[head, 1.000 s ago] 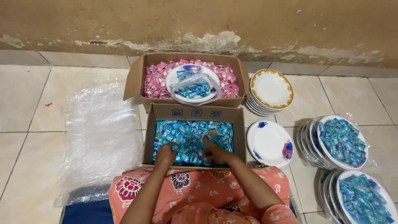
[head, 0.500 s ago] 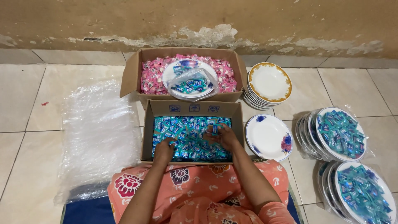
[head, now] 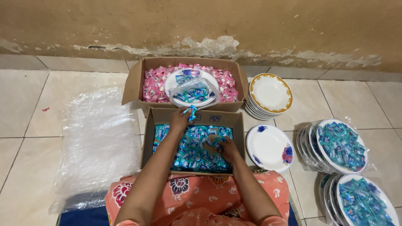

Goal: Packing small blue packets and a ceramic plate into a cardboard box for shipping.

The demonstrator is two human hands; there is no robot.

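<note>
- A few small sweets in shiny blue wrappers (head: 191,112) are pinched in the closed fingers of the left hand (head: 181,120).
- That hand is held up over the far edge of the near brown cardboard box (head: 148,138), which is full of the same blue sweets.
- The right hand (head: 226,148) is laid down inside that box, on top of the blue sweets.
- Its fingers (head: 218,144) are curled into the pile, and some sweets are touched by them. It cannot be told if any sweet is really gripped.
- Just past the left fingers, a second brown cardboard box (head: 133,83) is seen. It is filled with small sweets in pink wrappers (head: 153,83).
- A round white plate with blue sweets under clear plastic wrap (head: 190,86) is laid on top of the pink sweets.
- To the right of the right fingers, just beside the near box, an empty white plate with blue and red flowers (head: 270,147) is set on the floor.
- Behind that plate, a stack of white plates with a gold rim (head: 270,94) is found near the wall.
- Further to the right, well apart from both hands, two piles of plates covered with blue sweets (head: 341,144) are seen on the pale floor tiles (head: 25,138).
- To the left of the left fingers, a big sheet of clear plastic (head: 98,142) is spread on the floor.
- Below both hands, an orange cloth with flowers (head: 188,192) is worn over the person's lap.
</note>
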